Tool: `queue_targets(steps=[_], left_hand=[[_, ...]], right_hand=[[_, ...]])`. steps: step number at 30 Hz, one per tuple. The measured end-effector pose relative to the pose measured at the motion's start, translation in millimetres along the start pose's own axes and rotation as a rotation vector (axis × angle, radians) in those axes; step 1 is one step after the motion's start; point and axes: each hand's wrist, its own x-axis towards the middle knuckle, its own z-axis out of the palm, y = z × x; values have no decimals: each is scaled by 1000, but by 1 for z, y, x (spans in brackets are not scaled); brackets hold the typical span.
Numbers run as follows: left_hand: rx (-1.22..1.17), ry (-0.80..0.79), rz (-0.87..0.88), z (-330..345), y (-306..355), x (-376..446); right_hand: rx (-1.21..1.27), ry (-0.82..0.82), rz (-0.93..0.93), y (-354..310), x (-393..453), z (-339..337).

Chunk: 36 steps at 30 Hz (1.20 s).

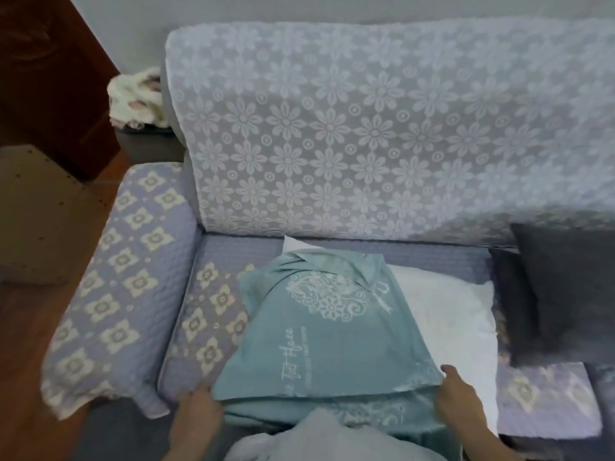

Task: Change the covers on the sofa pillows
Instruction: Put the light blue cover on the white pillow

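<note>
From the head camera, you are looking down on a sofa seat (213,257) quilted in lilac with cream flowers, and the teal pillow cover (319,327) printed with white lace motifs and lettering lies across its middle. Your left hand (196,414) sits at about 7 o'clock in the view, fingers curled onto the cover's near left corner, so the cloth runs away from that grip toward 1 o'clock. Your right hand (457,397) sits at about 5 o'clock, thumb up on top of the fabric and fingers tucked beneath the near right edge, pinching it; from this grip the cover stretches off toward 11 o'clock. The near hem spans between your two hands, folded over itself. The white pillow insert (442,314) lies partly under the cover, bare at 3 o'clock of it and touching your right hand's side, with one white corner peeking out past the cover's far edge at 12 o'clock. A dark grey cushion (559,287) leans at the far right, just beside the insert. A lace floral throw (366,128) drapes the backrest, and a crumpled cream cloth (136,98) rests at 10 o'clock.
</note>
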Motion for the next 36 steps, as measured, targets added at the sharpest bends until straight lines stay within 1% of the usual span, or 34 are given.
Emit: queue_targets(steps=[1, 4, 6, 7, 8, 11, 12, 13, 14, 15, 16, 17, 18, 21, 23, 24, 27, 28, 30, 31, 32, 33, 34, 35, 36], left_hand=[[54, 11, 15, 1, -2, 4], [333, 56, 75, -1, -11, 6], [440, 27, 71, -1, 1, -1], [447, -2, 118, 1, 14, -4], [401, -45, 198, 2, 34, -9], [38, -265, 599, 11, 116, -36], [-28, -310, 699, 13, 147, -53], [-32, -308, 749, 14, 175, -68], [2, -258, 752, 13, 195, -79], [71, -145, 760, 8, 207, -86], [156, -9, 784, 3, 212, -87], [213, 89, 804, -3, 211, -84], [190, 128, 809, -8, 206, -78], [-117, 136, 796, -23, 195, -71], [-342, 183, 782, -38, 198, -81], [-432, 178, 770, -45, 201, -88], [-586, 117, 759, -73, 208, -111], [-616, 98, 776, -84, 211, -120], [-643, 8, 824, -104, 216, -138], [-620, -66, 846, -114, 217, -146], [-546, -161, 855, -119, 216, -151], [-396, -240, 836, -122, 214, -154], [-184, -266, 812, -122, 210, -154], [36, -240, 789, -119, 207, -150], [181, -179, 772, -114, 206, -144]], right_hand=[[42, 5, -25, -3, -6, -3], [211, 44, -113, -23, -23, -19], [266, 67, -196, -38, -33, -32], [286, 66, -239, -46, -38, -39], [303, 62, -286, -55, -45, -47], [315, 24, -385, -81, -71, -71], [301, 4, -405, -89, -79, -78], [282, -10, -424, -96, -85, -84], [258, -17, -437, -101, -90, -88], [234, -15, -452, -105, -94, -91], [216, -11, -464, -108, -97, -93], [200, -8, -476, -109, -98, -95], [180, -3, -485, -109, -100, -98], [55, 63, -476, -98, -94, -106], [-67, 111, -454, -90, -86, -109], [-125, 119, -449, -86, -84, -110], [-243, 158, -466, -81, -80, -105], [-249, 165, -484, -82, -79, -104], [-219, 140, -517, -84, -80, -105], [-157, 120, -538, -86, -81, -108], [-69, 129, -557, -87, -84, -112], [35, 179, -586, -88, -86, -117], [140, 269, -630, -88, -89, -121], [221, 386, -699, -90, -93, -126], [270, 501, -779, -92, -97, -130]])
